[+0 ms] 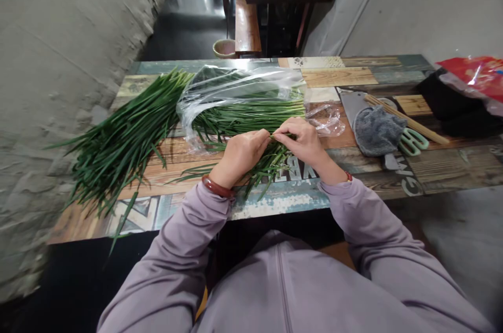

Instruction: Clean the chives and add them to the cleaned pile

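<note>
The left hand (244, 150) and right hand (302, 140) pinched a thin stalk (272, 136) beside long greens (239, 123) in a clear bag (271, 77).

Loose leafy bundle (129, 139): dark green, paling to yellow-green at the stalk ends. Bagged bundle (251, 115): the same greens. Plastic bag (251, 78): is clear, with whitish glints. Tabletop (338, 77): bears a patchwork plank pattern in brown, tan, cream and weathered blue, with lettering. Jacket (251, 291): lilac. Bangle (217, 186): reddish brown. Bead bracelet (349, 176): red. Cloth (379, 131): is mottled grey. Scissor handles (417, 150): mint green.
</note>
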Action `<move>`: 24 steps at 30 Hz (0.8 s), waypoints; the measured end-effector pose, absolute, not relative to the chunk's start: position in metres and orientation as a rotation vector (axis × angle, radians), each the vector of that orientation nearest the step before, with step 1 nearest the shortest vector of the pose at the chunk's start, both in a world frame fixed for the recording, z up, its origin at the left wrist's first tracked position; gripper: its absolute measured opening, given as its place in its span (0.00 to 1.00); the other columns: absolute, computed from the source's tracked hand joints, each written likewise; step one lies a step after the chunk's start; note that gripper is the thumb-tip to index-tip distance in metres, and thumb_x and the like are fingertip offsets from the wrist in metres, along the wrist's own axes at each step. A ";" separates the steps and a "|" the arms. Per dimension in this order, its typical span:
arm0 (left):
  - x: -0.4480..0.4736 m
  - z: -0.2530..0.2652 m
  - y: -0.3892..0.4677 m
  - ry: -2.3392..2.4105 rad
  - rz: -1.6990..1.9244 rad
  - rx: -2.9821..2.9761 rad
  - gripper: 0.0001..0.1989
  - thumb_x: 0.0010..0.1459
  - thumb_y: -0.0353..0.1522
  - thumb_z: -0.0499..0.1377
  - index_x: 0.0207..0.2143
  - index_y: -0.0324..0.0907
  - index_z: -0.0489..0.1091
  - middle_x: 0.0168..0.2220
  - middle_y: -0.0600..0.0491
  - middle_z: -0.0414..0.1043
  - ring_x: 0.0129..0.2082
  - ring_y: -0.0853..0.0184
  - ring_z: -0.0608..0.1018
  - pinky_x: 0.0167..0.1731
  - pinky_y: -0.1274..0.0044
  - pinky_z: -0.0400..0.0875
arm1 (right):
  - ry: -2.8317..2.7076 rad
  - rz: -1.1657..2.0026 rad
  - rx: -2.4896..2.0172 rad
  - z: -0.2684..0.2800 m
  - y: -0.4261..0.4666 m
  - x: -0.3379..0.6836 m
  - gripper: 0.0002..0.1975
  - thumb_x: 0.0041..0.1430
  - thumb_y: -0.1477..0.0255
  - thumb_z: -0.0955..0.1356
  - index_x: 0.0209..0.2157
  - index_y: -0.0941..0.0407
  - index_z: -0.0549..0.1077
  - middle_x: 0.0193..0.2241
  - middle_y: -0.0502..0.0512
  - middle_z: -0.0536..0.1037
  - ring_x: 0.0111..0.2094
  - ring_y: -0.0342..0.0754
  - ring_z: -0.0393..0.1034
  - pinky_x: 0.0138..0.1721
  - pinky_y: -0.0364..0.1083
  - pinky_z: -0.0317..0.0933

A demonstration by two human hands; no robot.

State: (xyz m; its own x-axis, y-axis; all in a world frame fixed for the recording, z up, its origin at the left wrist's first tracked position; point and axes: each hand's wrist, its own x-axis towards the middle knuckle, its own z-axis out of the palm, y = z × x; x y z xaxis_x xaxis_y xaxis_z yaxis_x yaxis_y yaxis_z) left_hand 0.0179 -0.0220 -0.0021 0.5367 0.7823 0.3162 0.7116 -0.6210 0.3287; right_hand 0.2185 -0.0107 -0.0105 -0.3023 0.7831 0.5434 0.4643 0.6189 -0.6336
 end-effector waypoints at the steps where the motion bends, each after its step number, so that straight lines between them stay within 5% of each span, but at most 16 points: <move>1: 0.018 -0.002 -0.023 1.297 0.642 2.670 0.14 0.70 0.35 0.47 0.34 0.41 0.68 0.29 0.51 0.72 0.29 0.68 0.73 0.28 0.77 0.57 | -1.917 0.516 -0.990 -0.010 -0.011 0.217 0.09 0.61 0.70 0.69 0.27 0.54 0.77 0.28 0.51 0.79 0.33 0.47 0.71 0.40 0.49 0.62; 8: 0.021 0.003 -0.028 1.337 0.560 2.793 0.14 0.70 0.33 0.46 0.36 0.41 0.69 0.30 0.50 0.72 0.29 0.67 0.73 0.27 0.76 0.56 | -1.517 0.927 -1.137 -0.015 -0.013 0.211 0.09 0.57 0.65 0.70 0.28 0.56 0.75 0.26 0.48 0.75 0.30 0.43 0.68 0.34 0.44 0.61; 15: 0.018 0.003 -0.024 1.383 0.698 2.550 0.12 0.69 0.36 0.47 0.38 0.42 0.68 0.32 0.51 0.73 0.32 0.67 0.74 0.31 0.77 0.59 | -1.274 0.748 -1.153 -0.013 -0.002 0.236 0.15 0.62 0.57 0.65 0.30 0.54 0.70 0.26 0.48 0.72 0.26 0.42 0.65 0.29 0.43 0.61; 20: 0.015 0.002 -0.017 1.301 0.832 2.255 0.10 0.67 0.34 0.50 0.35 0.42 0.67 0.28 0.54 0.70 0.27 0.69 0.70 0.30 0.77 0.59 | -1.642 0.923 -1.048 0.006 -0.012 0.250 0.16 0.57 0.62 0.71 0.21 0.55 0.68 0.20 0.47 0.69 0.22 0.41 0.61 0.25 0.43 0.57; 24: 0.017 0.006 -0.017 1.220 0.878 2.089 0.10 0.66 0.33 0.50 0.32 0.42 0.65 0.24 0.58 0.67 0.25 0.72 0.68 0.30 0.79 0.60 | -1.915 0.881 -1.055 0.004 -0.017 0.235 0.07 0.52 0.68 0.74 0.32 0.56 0.76 0.27 0.49 0.76 0.27 0.42 0.68 0.29 0.43 0.62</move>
